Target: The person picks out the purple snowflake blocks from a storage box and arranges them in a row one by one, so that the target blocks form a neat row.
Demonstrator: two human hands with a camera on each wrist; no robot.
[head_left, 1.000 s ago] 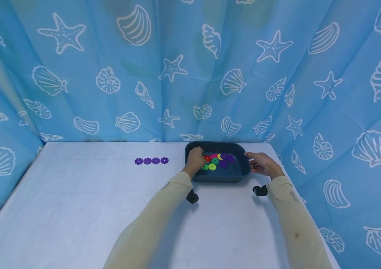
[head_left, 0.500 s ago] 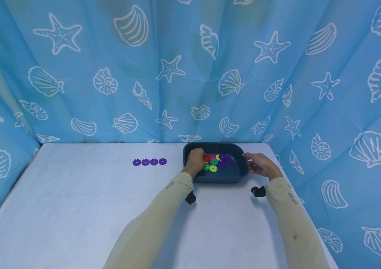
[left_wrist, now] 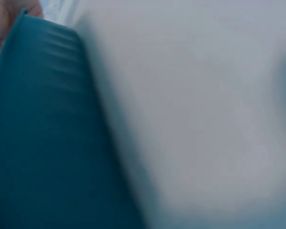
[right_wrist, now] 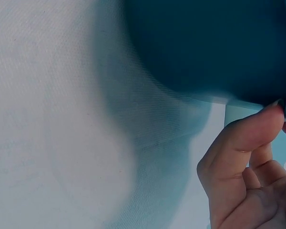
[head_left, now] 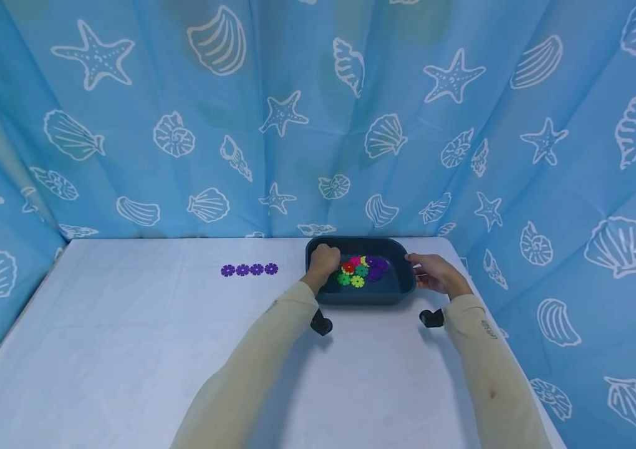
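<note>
Table [head_left: 155, 349]: far right is being occupied by tray [head_left: 374, 299]. Tray's right rim is being pinched by right hand [head_left: 436, 273]. Left hand [head_left: 325, 260] is being held at tray's left end; grip hidden, can't tell if anything's being gripped. Mixed discs [head_left: 361, 270] are being contained mid-tray; four purple discs [head_left: 259, 269] are being supported by table, in a row, left of tray.

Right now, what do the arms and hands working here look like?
They are a person's: left hand and right hand bare, ungloved. The left sleeve and right sleeve are long and pale beige; the right has small dark lettering near the cuff and a brown spot farther up. A small black piece shows by each wrist.
</note>
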